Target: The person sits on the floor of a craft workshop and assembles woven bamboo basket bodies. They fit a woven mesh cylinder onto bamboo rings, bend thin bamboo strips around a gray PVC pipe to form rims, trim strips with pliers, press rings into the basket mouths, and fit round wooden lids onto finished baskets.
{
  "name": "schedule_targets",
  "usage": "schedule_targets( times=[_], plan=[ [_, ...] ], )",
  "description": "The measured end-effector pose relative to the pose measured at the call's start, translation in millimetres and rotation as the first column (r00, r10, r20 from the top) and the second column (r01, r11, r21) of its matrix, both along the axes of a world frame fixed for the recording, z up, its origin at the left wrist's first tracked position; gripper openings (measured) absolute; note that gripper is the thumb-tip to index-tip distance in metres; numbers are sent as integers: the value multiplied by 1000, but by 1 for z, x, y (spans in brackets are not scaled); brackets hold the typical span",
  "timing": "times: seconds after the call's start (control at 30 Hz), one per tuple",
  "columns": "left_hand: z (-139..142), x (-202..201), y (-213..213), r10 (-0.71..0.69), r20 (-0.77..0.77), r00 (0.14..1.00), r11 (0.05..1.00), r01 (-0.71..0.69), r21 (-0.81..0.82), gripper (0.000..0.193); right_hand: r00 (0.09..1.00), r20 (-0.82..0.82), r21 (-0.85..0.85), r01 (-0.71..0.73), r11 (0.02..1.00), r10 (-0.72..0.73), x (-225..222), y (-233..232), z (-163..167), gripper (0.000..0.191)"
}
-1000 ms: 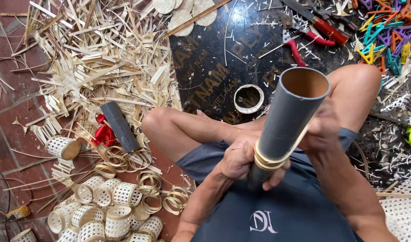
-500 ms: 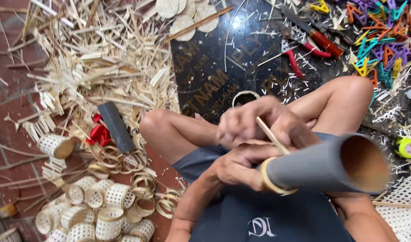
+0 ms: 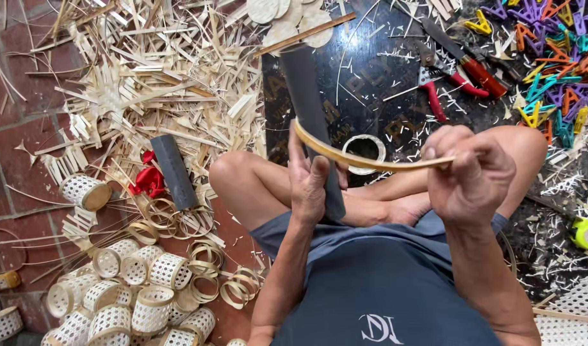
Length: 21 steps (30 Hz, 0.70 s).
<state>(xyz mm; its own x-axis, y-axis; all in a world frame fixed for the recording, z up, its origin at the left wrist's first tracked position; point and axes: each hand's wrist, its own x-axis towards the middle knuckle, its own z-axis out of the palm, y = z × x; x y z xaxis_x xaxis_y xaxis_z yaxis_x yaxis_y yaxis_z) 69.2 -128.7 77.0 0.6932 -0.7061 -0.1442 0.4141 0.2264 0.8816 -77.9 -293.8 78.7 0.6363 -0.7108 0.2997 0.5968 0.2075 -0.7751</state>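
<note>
Hands bend a bamboo strip [image 3: 371, 160] around a grey tube [image 3: 310, 115] above the lap. Left hand [image 3: 310, 186] clamps tube and strip end together; right hand [image 3: 470, 170] pinches the free end. Steady, even tension with the thumb pinning the wrap should curve it smoothly without kinking.

You are looking at two grey tubes: one [image 3: 310, 122] upright in your left hand [image 3: 311, 186], one [image 3: 173, 172] lying on the floor. One bent bamboo strip [image 3: 371, 161] is running between your left hand and your right hand [image 3: 471, 170]. One ring [image 3: 364, 152] is sitting on the dark board [image 3: 383, 96]. Woven cups [image 3: 124, 298] are piling up at lower left, roughly a dozen showing. Loose hoops [image 3: 201, 256] are numbering about eight. One pair of red-handled pliers [image 3: 430, 86], one red-handled knife [image 3: 464, 59], one red rag [image 3: 148, 181]. Coloured clips [image 3: 553, 70] are too heaped to count.
</note>
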Motion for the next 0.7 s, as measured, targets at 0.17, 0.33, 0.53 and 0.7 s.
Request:
schedule_targets(
  times=[0.17,0.33,0.53,0.7],
  plan=[
    [-11,-10,11,-242,-116,963,969,233,-85,114,990,-128,-163,44,986,-66,-9,12,-7,30],
    [-10,-20,20,-254,-162,954,967,255,-13,110,957,-206,-324,131,937,-205,-22,34,7,29],
    [-22,-32,27,-348,-234,908,933,309,-187,95,932,-318,-335,59,940,-172,-55,35,27,28],
    [-28,-37,36,-383,-160,910,918,355,-178,84,942,-334,145,33,989,18,-71,36,9,34]
  ],
)
